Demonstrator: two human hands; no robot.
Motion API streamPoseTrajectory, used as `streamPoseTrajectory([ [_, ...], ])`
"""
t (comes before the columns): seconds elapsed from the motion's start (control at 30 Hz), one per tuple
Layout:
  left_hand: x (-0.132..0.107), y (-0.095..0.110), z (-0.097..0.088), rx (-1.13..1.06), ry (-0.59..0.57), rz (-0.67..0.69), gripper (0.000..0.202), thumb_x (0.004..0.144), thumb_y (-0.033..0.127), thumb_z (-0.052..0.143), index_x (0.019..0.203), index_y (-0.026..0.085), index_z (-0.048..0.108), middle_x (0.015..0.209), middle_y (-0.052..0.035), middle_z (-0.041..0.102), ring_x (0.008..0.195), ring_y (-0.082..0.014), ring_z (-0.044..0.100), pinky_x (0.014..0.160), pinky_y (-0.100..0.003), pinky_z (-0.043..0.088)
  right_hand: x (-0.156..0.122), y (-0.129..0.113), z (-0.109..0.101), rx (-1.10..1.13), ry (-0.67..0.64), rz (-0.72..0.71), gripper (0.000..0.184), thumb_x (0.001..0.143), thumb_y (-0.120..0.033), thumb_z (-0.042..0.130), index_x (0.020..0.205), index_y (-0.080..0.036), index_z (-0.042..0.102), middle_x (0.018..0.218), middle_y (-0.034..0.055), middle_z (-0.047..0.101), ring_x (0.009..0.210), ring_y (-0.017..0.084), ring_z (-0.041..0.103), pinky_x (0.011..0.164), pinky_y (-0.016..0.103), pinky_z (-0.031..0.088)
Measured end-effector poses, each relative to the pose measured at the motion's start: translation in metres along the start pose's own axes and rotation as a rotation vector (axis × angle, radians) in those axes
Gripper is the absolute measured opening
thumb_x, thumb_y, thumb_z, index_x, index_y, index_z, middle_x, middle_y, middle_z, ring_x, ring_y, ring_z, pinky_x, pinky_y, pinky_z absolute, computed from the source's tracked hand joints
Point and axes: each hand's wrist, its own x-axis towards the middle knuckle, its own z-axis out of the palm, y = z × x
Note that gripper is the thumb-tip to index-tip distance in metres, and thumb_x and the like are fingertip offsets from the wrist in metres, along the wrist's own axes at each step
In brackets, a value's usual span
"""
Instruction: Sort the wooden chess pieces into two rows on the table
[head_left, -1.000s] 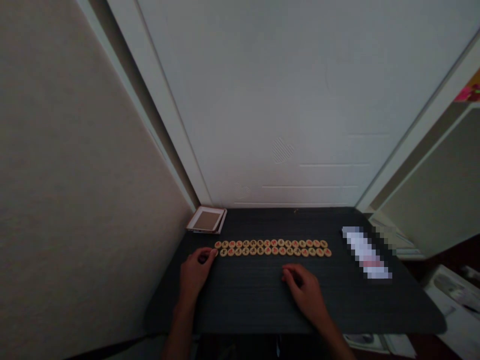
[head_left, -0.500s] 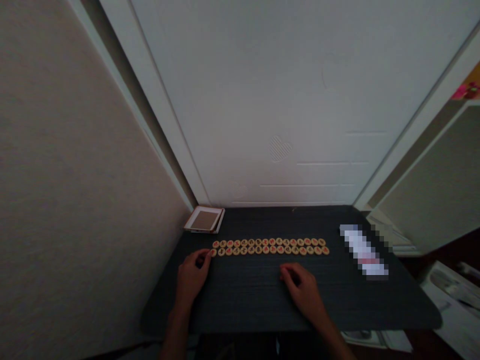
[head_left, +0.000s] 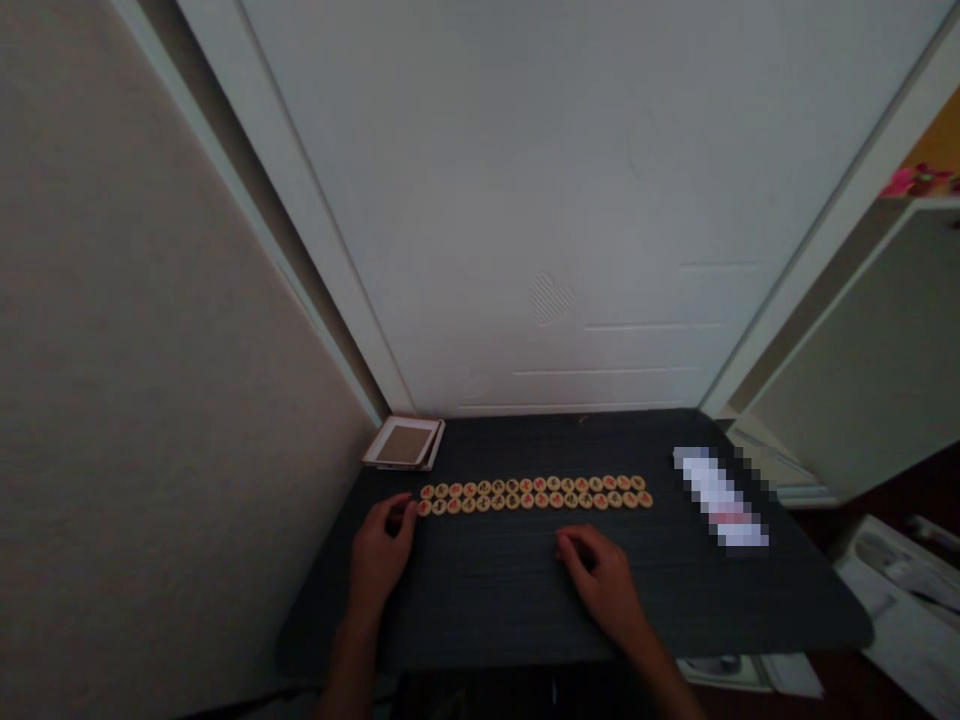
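Two rows of round wooden Chinese chess pieces point(head_left: 512, 502) with red and dark characters lie side by side across the dark table. At the rows' left end is my left hand point(head_left: 382, 550), its fingers curved and the thumb a little apart from the forefinger. Its thumb tip is right beside the end piece point(head_left: 424, 508) of the near row; whether they touch I cannot tell. My right hand point(head_left: 600, 575) rests on the table in front of the rows, fingers curled and thumb tip against them, with nothing visible in it.
A shallow open box point(head_left: 406, 442) with a brown inside sits at the table's back left corner. A pixelated, whitish object point(head_left: 720, 500) lies on the right side. A white panel point(head_left: 555, 200) rises behind the dark table point(head_left: 480, 610), and a wall point(head_left: 150, 350) borders the left.
The whole view has shifted slightly. My left hand has drawn back a little from the end piece, its thumb now lower and nearer the row. My right hand stays in place.
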Motion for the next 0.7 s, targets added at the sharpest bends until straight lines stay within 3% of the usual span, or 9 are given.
streamPoseTrajectory([
  [0.17,0.038,0.005,0.002,0.082,0.118,0.148,0.038,0.091,0.041,0.05,0.118,0.017,0.063,0.116,-0.0131,0.068,0.109,-0.03,0.063,0.101,-0.043,0.046,0.0,-0.004,-0.001,-0.009,0.024,0.001,0.033,0.097,-0.048,0.053,0.1,-0.022,0.073,0.087,0.0065,0.075,0.079,0.022,0.072,0.074,0.031,0.057],
  [0.33,0.075,0.003,-0.001,0.272,0.069,0.276,0.035,0.089,0.04,0.053,0.115,0.021,0.066,0.133,-0.0134,0.059,0.128,-0.0333,0.048,0.111,-0.049,0.034,0.001,-0.003,-0.001,0.002,0.04,-0.01,0.031,0.098,-0.045,0.053,0.1,-0.022,0.073,0.085,0.0058,0.075,0.078,0.022,0.072,0.074,0.03,0.056],
  [0.5,0.084,-0.008,-0.002,0.363,-0.037,0.29,0.034,0.082,0.045,0.063,0.107,0.024,0.072,0.14,-0.0134,0.056,0.133,-0.0377,0.042,0.11,-0.055,0.031,0.0,0.002,0.001,0.027,0.047,-0.014,0.028,0.098,-0.043,0.054,0.101,-0.023,0.073,0.09,0.0051,0.075,0.08,0.021,0.072,0.074,0.029,0.056],
  [0.7,0.093,-0.018,-0.005,0.367,-0.089,0.355,0.019,0.082,0.035,0.063,0.092,0.025,0.075,0.135,-0.0113,0.063,0.13,-0.037,0.049,0.108,-0.056,0.035,0.0,0.0,0.001,0.014,0.028,-0.02,0.029,0.098,-0.042,0.053,0.1,-0.022,0.073,0.089,0.0054,0.075,0.081,0.021,0.071,0.075,0.029,0.055],
])
